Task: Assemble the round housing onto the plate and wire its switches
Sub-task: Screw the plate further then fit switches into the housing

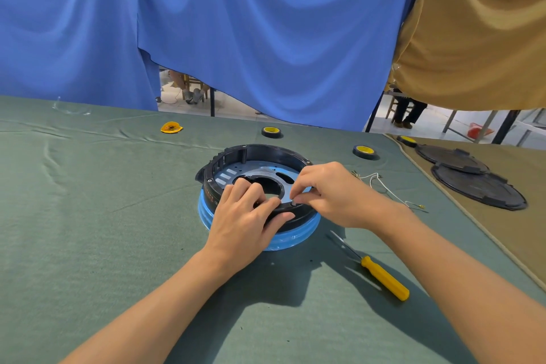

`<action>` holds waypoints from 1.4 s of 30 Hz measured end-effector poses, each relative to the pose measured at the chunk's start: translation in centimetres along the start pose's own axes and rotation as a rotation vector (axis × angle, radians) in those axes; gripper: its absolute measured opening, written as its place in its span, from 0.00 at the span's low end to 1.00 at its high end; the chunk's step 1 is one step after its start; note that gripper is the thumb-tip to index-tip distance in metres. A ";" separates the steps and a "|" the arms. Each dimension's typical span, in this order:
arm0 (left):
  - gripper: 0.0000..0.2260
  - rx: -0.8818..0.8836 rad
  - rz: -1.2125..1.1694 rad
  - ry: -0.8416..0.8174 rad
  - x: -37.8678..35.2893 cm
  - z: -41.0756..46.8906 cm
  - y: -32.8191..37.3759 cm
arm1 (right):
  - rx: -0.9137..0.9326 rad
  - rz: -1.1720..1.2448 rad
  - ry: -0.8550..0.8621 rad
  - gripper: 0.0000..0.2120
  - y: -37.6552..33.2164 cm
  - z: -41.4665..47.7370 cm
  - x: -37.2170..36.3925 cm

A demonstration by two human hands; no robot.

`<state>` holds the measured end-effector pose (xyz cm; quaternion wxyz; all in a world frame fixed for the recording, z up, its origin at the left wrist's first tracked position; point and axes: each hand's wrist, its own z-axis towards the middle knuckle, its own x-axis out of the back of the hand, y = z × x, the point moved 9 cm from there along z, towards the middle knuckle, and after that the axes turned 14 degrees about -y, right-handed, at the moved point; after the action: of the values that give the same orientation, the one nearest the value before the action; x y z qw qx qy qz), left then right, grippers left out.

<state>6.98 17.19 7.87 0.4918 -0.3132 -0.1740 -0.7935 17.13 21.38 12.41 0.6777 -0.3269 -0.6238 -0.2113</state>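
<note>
Blue cloth point(236, 23) hung behind the work area, with tan cloth point(472, 53) draped at the right. Green fabric covered the surface point(88, 216).

At its middle the round housing point(260, 151), black, lay flat with its open side up and its axis upright. A lip jutted from its far-left edge. It sat on a round base wrapped in blue film point(295, 238). Inside it lay the plate point(266, 171), grey, with a large middle hole and a few slots.

The left hand point(245, 216) gripped the housing's near rim, fingers curled over into the inside and thumb against the outer wall. The right hand point(334, 195) reached in from the right. Its thumb and forefinger pinched together on a small dark piece point(294, 203) at the near rim, just beside the left hand's fingertips. I could not tell what that piece was.

A screwdriver point(384, 278) with a yellow handle lay near the housing on the right. Its long axis ran diagonally, handle toward the person and tip pointing up-left at the blue base. White wires point(384, 186) trailed on the fabric beyond the right wrist.

Two tape rolls point(271, 130) point(365, 151) lay flat past the housing, and a third point(407, 140) sat at the edge of the tan-covered area. A crumpled yellow scrap point(171, 127) lay at the far left. Two black round covers point(478, 189) rested overlapped at the right.
</note>
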 end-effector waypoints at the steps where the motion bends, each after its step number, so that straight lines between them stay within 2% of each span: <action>1: 0.17 0.002 -0.002 0.002 0.0 0.0 -0.1 | 0.000 -0.011 -0.011 0.07 0.0 0.1 -0.1; 10: 0.17 0.003 -0.007 0.006 0.1 -0.1 0.1 | 0.037 -0.066 -0.075 0.08 -0.4 0.7 -0.5; 16: 0.18 -0.006 -0.015 0.016 0.1 -0.3 0.1 | 0.097 -0.126 0.009 0.09 -1.2 -0.5 -0.7; 20: 0.18 -0.006 -0.022 0.016 0.1 -0.2 0.1 | 0.057 -0.007 0.142 0.14 -0.1 -1.8 0.0; 26: 0.16 -0.008 0.022 0.015 0.3 -0.4 0.5 | -0.010 0.076 0.124 0.15 0.4 -2.1 -1.4; 27: 0.14 -0.024 0.035 0.024 0.4 -0.5 0.9 | -0.027 0.110 0.160 0.14 0.5 -2.3 -1.3; 29: 0.11 -0.088 0.057 0.021 0.5 -0.6 1.8 | -0.100 0.208 0.336 0.15 1.4 -3.2 -0.9; 31: 0.10 -0.132 0.062 -0.025 0.2 -0.6 2.4 | -0.261 0.372 0.559 0.15 3.4 -5.0 -0.9; 33: 0.12 -0.126 0.060 -0.074 0.0 -0.6 2.4 | -0.429 0.560 0.671 0.15 5.1 -6.5 -2.4; 37: 0.22 -0.107 0.070 -0.211 -0.7 -0.5 2.1 | -0.570 0.837 0.690 0.14 6.5 -7.4 -5.9; 42: 0.29 -0.131 0.104 -0.309 -1.0 -0.9 2.1 | -0.656 0.640 0.711 0.10 10.3 -8.6 -3.6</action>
<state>8.88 16.34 6.45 0.4782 -0.4717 -0.1789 -0.7189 29.87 22.08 6.95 0.7390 -0.6010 -0.1301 -0.2750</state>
